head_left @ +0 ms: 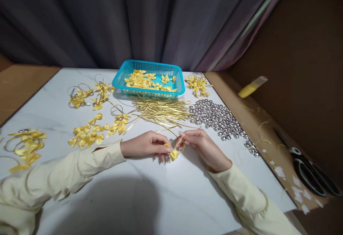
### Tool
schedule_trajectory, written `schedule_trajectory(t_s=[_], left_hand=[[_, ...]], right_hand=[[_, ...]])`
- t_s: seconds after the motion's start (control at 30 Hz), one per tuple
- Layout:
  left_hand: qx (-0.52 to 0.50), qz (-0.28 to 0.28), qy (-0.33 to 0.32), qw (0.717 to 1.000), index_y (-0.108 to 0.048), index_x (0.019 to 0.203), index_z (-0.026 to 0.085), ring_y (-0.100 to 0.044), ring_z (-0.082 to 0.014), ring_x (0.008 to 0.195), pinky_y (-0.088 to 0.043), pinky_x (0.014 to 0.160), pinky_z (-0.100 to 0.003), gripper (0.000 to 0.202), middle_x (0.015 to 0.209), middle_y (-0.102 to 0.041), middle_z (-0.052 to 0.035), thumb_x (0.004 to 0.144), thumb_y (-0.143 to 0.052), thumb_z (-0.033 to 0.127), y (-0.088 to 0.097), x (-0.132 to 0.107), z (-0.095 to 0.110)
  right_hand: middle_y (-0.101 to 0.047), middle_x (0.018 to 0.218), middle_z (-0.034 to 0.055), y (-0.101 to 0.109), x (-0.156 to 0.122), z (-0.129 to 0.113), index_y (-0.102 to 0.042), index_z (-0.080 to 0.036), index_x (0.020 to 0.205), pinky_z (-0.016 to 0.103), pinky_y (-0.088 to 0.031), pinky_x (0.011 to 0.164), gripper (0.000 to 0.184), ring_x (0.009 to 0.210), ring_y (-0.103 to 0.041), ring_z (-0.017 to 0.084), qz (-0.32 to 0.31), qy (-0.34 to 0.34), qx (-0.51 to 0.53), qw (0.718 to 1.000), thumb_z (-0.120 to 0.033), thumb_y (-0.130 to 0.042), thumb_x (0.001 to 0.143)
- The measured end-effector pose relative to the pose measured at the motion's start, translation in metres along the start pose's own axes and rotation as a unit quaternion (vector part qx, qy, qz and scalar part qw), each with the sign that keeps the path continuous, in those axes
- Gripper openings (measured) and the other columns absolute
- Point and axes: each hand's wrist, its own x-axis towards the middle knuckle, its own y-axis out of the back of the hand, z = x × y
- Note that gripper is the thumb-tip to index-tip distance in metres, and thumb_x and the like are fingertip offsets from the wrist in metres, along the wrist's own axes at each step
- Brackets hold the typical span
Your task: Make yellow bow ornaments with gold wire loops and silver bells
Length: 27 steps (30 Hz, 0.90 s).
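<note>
My left hand pinches a yellow ribbon bow above the white tabletop, with a small silver bell-like piece against it. Fingers of my right hand are closed on a thin gold twist tie that runs down to the bow. Just beyond my hands lies a pile of loose gold twist ties. To their right spreads a heap of small shiny silver pieces. How the tie joins the bow is hidden by my fingers.
A blue basket of yellow bows stands at the back. Loose bows and bows with looped ties lie left; another bunch lies back right. Black-handled scissors, paper scraps and a yellow tube are at right.
</note>
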Motion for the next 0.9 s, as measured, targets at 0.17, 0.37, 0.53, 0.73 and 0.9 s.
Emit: schedule_trajectory(t_s=[0.17, 0.37, 0.53, 0.73, 0.9], left_hand=[[-0.008, -0.002, -0.003, 1.000, -0.062, 0.080, 0.011, -0.059, -0.0105, 0.060, -0.044, 0.051, -0.019, 0.030, 0.070, -0.066, -0.0055, 0.083, -0.056, 0.040, 0.0005, 0.0000, -0.0006], [-0.004, -0.001, -0.009, 1.000, -0.061, 0.079, 0.010, -0.059, -0.0106, 0.058, -0.044, 0.051, -0.019, 0.033, 0.071, -0.066, -0.0065, 0.083, -0.055, 0.042, 0.0008, -0.0010, 0.0005], [-0.009, -0.001, 0.001, 1.000, -0.063, 0.081, 0.011, -0.060, -0.0099, 0.058, -0.044, 0.052, -0.019, 0.026, 0.072, -0.067, -0.0051, 0.081, -0.059, 0.037, 0.0004, -0.0010, 0.0006], [-0.018, -0.003, 0.013, 1.000, -0.064, 0.084, 0.011, -0.061, -0.0101, 0.060, -0.045, 0.054, -0.018, 0.021, 0.073, -0.067, -0.0045, 0.077, -0.064, 0.032, 0.0008, -0.0011, -0.0011], [-0.009, -0.003, 0.009, 1.000, -0.064, 0.083, 0.011, -0.061, -0.0104, 0.060, -0.045, 0.053, -0.018, 0.023, 0.074, -0.068, -0.0057, 0.080, -0.061, 0.034, 0.0010, -0.0011, 0.0002]], right_hand=[[-0.066, 0.068, 0.0068, 0.0014, 0.0008, 0.0000, -0.070, -0.012, 0.067, 0.027, -0.041, 0.065, 0.031, 0.064, -0.055, 0.014, 0.015, 0.000, -0.017, 1.000, -0.036, -0.057, 0.083], [-0.068, 0.069, 0.0075, 0.0010, 0.0015, -0.0006, -0.072, -0.012, 0.069, 0.027, -0.043, 0.064, 0.030, 0.063, -0.056, 0.014, 0.016, -0.013, -0.012, 1.000, -0.036, -0.057, 0.081], [-0.068, 0.068, 0.0070, 0.0001, 0.0015, -0.0009, -0.071, -0.013, 0.067, 0.027, -0.044, 0.064, 0.030, 0.061, -0.056, 0.014, 0.016, -0.017, -0.006, 1.000, -0.035, -0.058, 0.081], [-0.068, 0.068, 0.0073, -0.0004, 0.0025, -0.0010, -0.071, -0.012, 0.067, 0.027, -0.045, 0.063, 0.028, 0.063, -0.057, 0.014, 0.013, -0.020, 0.002, 1.000, -0.032, -0.057, 0.081], [-0.067, 0.066, 0.0064, -0.0003, 0.0023, -0.0002, -0.070, -0.014, 0.064, 0.026, -0.045, 0.061, 0.027, 0.061, -0.057, 0.015, 0.018, -0.020, 0.014, 1.000, -0.032, -0.057, 0.080]])
